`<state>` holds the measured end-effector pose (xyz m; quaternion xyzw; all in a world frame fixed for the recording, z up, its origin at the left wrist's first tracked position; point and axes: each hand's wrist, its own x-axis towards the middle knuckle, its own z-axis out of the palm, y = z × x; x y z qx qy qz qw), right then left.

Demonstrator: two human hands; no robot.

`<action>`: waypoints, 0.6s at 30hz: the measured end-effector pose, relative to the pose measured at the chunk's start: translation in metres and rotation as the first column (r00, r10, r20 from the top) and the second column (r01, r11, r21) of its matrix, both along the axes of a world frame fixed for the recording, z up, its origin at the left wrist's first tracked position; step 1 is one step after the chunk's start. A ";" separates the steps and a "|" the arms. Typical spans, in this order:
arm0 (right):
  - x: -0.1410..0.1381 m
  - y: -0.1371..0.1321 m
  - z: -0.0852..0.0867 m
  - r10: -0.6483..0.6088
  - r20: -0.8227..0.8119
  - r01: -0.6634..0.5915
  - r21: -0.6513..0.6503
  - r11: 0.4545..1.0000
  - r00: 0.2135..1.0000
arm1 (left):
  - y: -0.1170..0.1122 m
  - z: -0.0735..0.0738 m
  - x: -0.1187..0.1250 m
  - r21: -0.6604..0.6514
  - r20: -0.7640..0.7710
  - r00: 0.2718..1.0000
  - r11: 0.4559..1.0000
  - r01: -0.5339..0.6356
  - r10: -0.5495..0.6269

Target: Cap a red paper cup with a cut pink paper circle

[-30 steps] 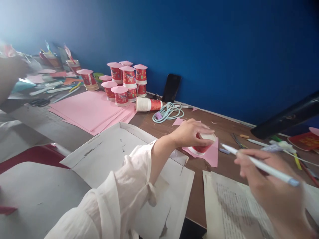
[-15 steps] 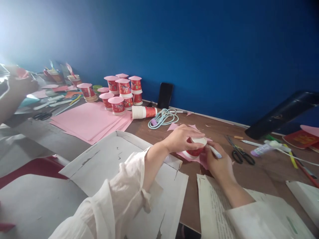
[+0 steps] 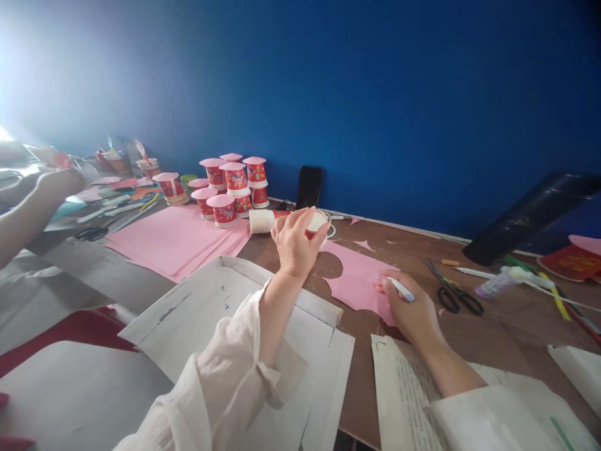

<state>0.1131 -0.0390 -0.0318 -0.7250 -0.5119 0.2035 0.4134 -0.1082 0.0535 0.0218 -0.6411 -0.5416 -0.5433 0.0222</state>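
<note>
My left hand (image 3: 297, 245) is closed around a red and white paper cup (image 3: 320, 220), held bottom up over the coiled light-blue cord, which it mostly hides. In my right hand (image 3: 413, 307) is a white marker pen (image 3: 401, 289), gripped between thumb and fingers. That hand rests at the right edge of a pink paper sheet (image 3: 354, 275) with rounded bites cut from its edges. Behind my left hand lies a stack of nested paper cups (image 3: 261, 222) on its side.
Red cups topped with pink discs (image 3: 224, 210) stand at the back left, beside pink sheets (image 3: 173, 241). Scissors (image 3: 453, 294), a glue bottle (image 3: 493, 285) and a black cylinder (image 3: 521, 213) are on the right. A phone (image 3: 310, 186) leans on the wall. Another person's arm (image 3: 37, 200) is far left.
My left hand has lifted the cup off the pink sheet and carried it left and back. My right hand keeps the marker and stays near the sheet, now uncovered.
</note>
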 end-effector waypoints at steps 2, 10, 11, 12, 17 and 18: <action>0.000 0.000 0.001 0.002 0.006 -0.002 0.003 1.000 1.000 | -0.002 0.000 -0.001 -0.064 -0.089 0.996 0.998 -0.019 0.013; 0.003 -0.001 -0.007 0.018 -0.016 -0.017 0.071 0.997 1.000 | -0.002 0.000 -0.003 -0.253 -0.235 0.971 0.967 -0.028 -0.033; 0.002 -0.002 -0.007 0.017 -0.028 -0.015 0.088 0.996 0.999 | -0.002 0.000 -0.003 -0.267 -0.244 0.969 0.963 -0.038 -0.029; 0.002 -0.003 -0.005 0.006 -0.034 -0.002 0.108 0.994 0.999 | -0.002 0.000 -0.004 -0.279 -0.251 0.968 0.959 -0.048 -0.024; 0.007 -0.004 0.006 -0.162 0.042 0.150 0.200 0.968 0.986 | -0.003 -0.001 -0.004 -0.291 -0.275 0.961 0.954 -0.069 -0.015; 0.009 -0.005 0.008 -0.192 0.061 0.176 0.209 0.962 0.980 | -0.003 -0.002 -0.004 -0.282 -0.279 0.960 0.957 -0.069 -0.013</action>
